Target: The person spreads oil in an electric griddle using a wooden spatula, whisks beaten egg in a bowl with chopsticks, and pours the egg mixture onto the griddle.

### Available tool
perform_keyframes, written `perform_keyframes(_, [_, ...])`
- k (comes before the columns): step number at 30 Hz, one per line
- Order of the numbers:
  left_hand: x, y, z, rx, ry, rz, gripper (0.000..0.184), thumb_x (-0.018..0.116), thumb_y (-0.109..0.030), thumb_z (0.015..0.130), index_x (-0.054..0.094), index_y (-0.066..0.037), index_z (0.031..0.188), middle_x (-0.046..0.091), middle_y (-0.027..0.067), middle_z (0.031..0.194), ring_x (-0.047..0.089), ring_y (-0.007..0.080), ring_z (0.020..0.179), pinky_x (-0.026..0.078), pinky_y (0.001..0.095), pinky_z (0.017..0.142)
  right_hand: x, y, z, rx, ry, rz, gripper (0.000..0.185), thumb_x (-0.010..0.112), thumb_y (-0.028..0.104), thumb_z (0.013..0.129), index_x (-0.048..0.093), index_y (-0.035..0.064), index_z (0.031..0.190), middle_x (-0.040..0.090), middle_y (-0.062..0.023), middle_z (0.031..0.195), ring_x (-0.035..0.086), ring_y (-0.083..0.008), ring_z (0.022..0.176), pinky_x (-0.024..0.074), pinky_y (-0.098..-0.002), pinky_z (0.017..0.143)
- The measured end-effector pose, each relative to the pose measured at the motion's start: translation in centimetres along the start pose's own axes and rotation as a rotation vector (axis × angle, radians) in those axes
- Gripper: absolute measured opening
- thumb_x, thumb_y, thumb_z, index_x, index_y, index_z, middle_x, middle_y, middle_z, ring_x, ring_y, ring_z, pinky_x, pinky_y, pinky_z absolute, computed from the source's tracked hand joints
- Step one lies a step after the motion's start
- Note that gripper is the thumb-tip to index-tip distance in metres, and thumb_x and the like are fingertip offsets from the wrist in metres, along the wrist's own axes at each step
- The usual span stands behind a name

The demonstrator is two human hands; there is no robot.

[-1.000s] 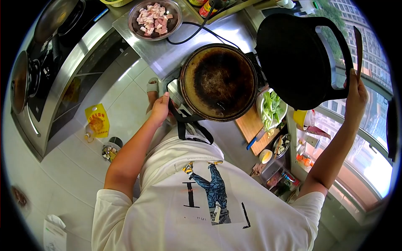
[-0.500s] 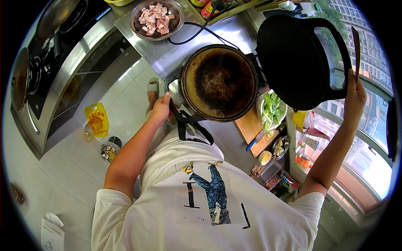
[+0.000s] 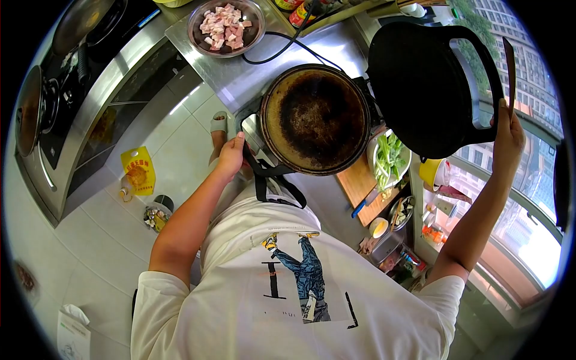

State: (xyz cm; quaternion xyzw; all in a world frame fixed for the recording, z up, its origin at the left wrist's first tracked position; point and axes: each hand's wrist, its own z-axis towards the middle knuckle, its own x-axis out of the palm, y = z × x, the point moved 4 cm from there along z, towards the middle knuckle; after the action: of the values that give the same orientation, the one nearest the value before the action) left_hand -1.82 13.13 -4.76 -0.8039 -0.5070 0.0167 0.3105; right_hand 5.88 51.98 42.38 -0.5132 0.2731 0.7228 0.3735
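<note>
On the steel bench (image 3: 234, 79), a black lid (image 3: 414, 90) stands raised to the right of the round pan (image 3: 315, 120), with a bowl (image 3: 255, 37) of meat (image 3: 223, 27) beyond the pan's left side. The right grip (image 3: 510, 133) clasps the lid and a slim brown stick (image 3: 510, 72); the left grip (image 3: 230, 157) is closed on the pan's near-left edge.
</note>
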Motion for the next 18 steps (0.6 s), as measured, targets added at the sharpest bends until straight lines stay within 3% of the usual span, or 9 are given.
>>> perform_keyframes(10, [-0.03,-0.11,-0.11,0.022,-0.005,0.04,0.05,0.039,-0.051,0.097,0.055,-0.006,0.081,0.058,0.0045,0.066,0.057,0.0153,0.051,0.046,0.027,0.047,0.14,0.15,0.41,-0.018,0.011,-0.03,0.049,0.054,0.055,0.087,0.07,0.009,0.08,0.058,-0.0042,0.068,0.053,-0.0135,0.069,0.037,-0.0297,0.063])
perform_keyframes(18, [0.19,-0.27,-0.31,0.016,-0.003,0.004,0.05,0.039,-0.05,0.097,0.056,-0.005,0.081,0.058,0.004,0.066,0.056,0.0145,0.05,0.046,0.0268,0.045,0.6,0.47,0.28,-0.031,0.002,-0.008,0.045,0.056,0.05,0.089,0.07,0.0089,0.079,0.056,-0.0022,0.066,0.05,-0.0107,0.065,0.0353,-0.0283,0.061])
